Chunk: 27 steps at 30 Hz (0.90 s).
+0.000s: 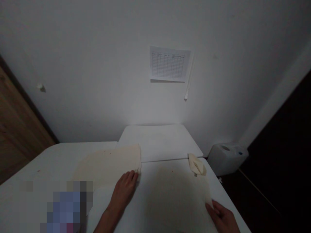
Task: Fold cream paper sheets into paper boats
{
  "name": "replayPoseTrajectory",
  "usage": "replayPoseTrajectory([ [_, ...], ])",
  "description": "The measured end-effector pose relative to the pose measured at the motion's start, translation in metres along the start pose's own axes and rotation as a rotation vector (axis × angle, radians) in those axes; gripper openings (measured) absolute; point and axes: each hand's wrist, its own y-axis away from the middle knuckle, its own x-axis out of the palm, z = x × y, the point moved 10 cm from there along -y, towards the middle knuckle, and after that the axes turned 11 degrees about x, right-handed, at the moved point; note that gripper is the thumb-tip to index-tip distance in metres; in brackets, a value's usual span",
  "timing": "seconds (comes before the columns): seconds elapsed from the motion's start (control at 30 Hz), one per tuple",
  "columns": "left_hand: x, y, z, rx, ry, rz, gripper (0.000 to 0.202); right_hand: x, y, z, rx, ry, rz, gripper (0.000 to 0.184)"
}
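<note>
A large cream cloth (167, 191) lies spread over the white table (48, 161). My left hand (123, 191) rests flat on it, fingers together and stretched out, the fingertips touching a folded-over flap of the cloth (109, 163). My right hand (222, 216) sits at the cloth's near right edge, its fingers curled on the edge. The far right corner of the cloth (197, 165) is folded back on itself.
A second white table top (157, 139) stands against the wall behind. A printed sheet (169, 63) hangs on the wall. A white box-like container (227, 157) sits on the floor at the right. A wooden panel (14, 126) lies at the left.
</note>
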Motion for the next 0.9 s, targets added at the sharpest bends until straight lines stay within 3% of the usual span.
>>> replayPoseTrajectory([
  [0.17,-0.012,-0.013,0.017,-0.056,0.003,-0.004,0.029,0.015,0.001,0.005,-0.060,0.011,0.107,0.058],
  [0.27,-0.021,-0.016,0.013,-0.046,0.029,-0.019,0.021,0.020,-0.001,0.009,-0.073,0.029,0.123,0.056],
  [0.4,-0.038,-0.010,-0.004,-0.127,0.346,-0.203,0.036,0.025,0.000,0.015,-0.046,0.035,0.131,0.061],
  [0.5,-0.017,0.002,-0.005,-0.400,0.636,-0.148,0.043,0.028,-0.001,0.020,-0.047,0.010,0.136,0.063],
  [0.6,0.003,0.010,-0.009,-0.569,0.851,-0.111,0.045,0.028,-0.005,0.023,-0.052,-0.054,0.101,0.062],
  [0.8,0.018,0.018,-0.013,-0.671,1.032,-0.086,0.048,0.034,-0.018,0.023,-0.114,-0.119,0.054,0.064],
  [0.9,0.019,0.022,-0.015,-0.685,1.058,-0.074,0.049,0.033,-0.018,0.032,-0.202,-0.024,-0.007,0.062],
])
